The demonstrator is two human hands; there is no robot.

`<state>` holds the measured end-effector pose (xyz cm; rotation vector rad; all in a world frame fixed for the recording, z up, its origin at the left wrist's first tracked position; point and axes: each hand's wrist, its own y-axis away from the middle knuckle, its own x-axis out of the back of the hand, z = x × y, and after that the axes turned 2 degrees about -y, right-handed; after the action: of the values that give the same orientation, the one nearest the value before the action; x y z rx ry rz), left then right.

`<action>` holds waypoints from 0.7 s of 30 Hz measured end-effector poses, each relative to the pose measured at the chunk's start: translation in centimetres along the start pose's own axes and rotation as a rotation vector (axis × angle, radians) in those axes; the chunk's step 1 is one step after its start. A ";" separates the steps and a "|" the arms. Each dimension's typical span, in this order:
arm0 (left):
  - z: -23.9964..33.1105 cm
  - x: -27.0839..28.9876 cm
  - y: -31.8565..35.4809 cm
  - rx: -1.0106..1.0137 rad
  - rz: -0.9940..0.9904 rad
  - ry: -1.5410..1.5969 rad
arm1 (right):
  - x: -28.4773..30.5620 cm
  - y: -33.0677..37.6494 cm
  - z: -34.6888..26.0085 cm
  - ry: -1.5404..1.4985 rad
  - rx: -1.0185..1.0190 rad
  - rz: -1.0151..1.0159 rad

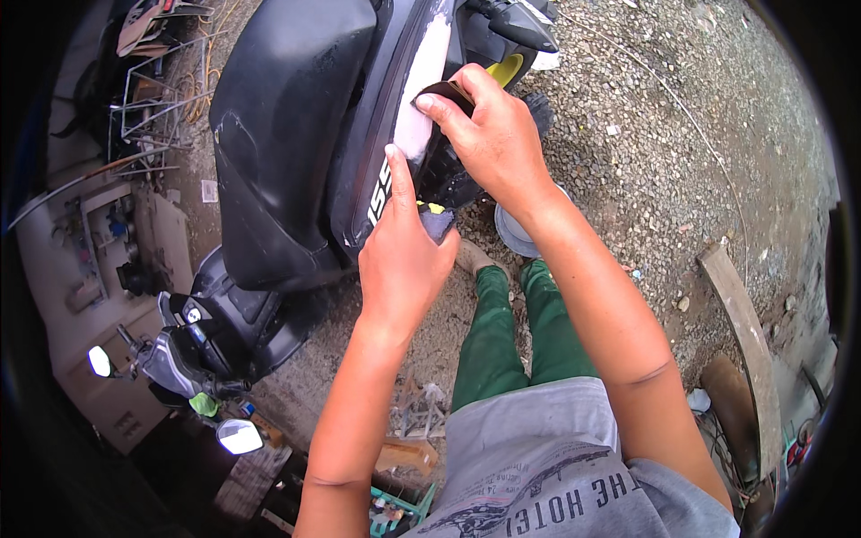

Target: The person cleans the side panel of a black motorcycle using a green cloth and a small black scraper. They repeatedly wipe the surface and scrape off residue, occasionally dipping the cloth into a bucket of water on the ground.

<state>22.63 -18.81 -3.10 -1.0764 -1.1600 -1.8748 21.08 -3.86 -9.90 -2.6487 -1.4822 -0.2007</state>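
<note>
A black scooter body (pixel 287 134) with a long seat fills the upper middle. Along its side panel runs a smooth pale pinkish-white patch (pixel 418 130), like filler. My right hand (pixel 493 134) pinches a dark, bent piece of sandpaper (pixel 448 92) against the edge of this patch. Below it, my left hand (pixel 404 255) has its index finger stretched out, the tip touching the panel at the patch's lower end. Its thumb is apart, while its other fingers are mostly hidden. Between thumb and index shows a grey-blue piece with yellow spots (pixel 437 220); whether I hold it is unclear.
A second scooter (pixel 193 345) with mirrors stands at the lower left. A round grey container (pixel 516 233) sits by my feet on gravel (pixel 646 134). At right lies a curved wooden plank (pixel 744 350); a metal frame (pixel 157 108) stands upper left.
</note>
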 end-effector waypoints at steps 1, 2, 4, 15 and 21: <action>-0.1 -0.1 -0.1 -0.017 -0.004 -0.021 | -0.3 0.0 0.2 -0.012 0.003 0.023; -0.1 -0.2 -0.2 -0.034 -0.008 -0.042 | -0.7 0.7 0.3 -0.067 -0.038 0.043; -0.2 0.0 -0.3 -0.035 -0.044 -0.076 | -1.3 2.9 1.1 -0.077 -0.116 -0.015; -0.4 0.1 -0.3 -0.109 0.010 -0.101 | -2.1 -0.1 1.1 -0.282 0.005 0.158; 0.0 1.7 -0.7 -0.039 -0.143 -0.122 | -4.8 4.3 3.8 -0.068 0.084 0.259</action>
<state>21.29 -18.76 -1.80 -1.1707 -1.3054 -1.9710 22.53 -9.54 -14.55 -2.7675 -1.1196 -0.0267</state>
